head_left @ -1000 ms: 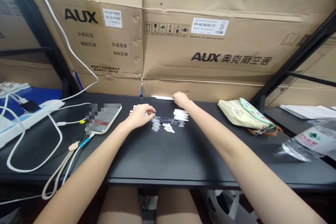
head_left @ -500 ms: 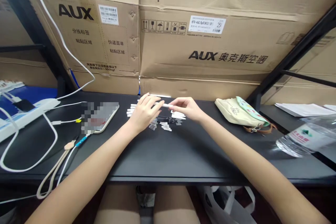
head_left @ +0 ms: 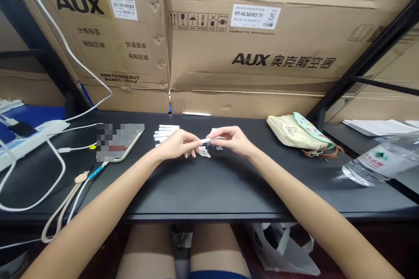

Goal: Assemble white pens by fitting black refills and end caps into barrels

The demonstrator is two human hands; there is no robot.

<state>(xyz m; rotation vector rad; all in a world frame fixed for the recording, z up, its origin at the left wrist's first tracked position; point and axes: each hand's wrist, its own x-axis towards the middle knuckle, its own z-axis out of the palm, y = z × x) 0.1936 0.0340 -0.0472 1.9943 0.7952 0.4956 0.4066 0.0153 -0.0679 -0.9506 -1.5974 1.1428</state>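
Observation:
Between my hands is a short white pen barrel (head_left: 205, 140), held roughly level above the parts. My left hand (head_left: 178, 144) pinches its left end with thumb and forefinger, the other fingers curled below. At its right end, my right hand (head_left: 234, 139) closes thumb and fingers on it. Several longer white pen barrels (head_left: 166, 127) lie stacked just left of and behind my left hand. Small white pen pieces (head_left: 204, 152) lie beneath the hands, with clear pieces (head_left: 220, 148) to their right. Dark thin parts there are mostly hidden by my fingers.
A white pen (head_left: 196, 114) lies at the back against the cardboard (head_left: 203, 74). To the left are a phone (head_left: 126, 139), cables and a power strip (head_left: 36, 139). A cream pouch (head_left: 291, 133) and a water bottle (head_left: 376, 165) are on the right of the black desk (head_left: 209, 192).
My left hand has turned and lowered from above the barrel to pinch its left end. The right hand stays on the other end. The whole view has shifted slightly.

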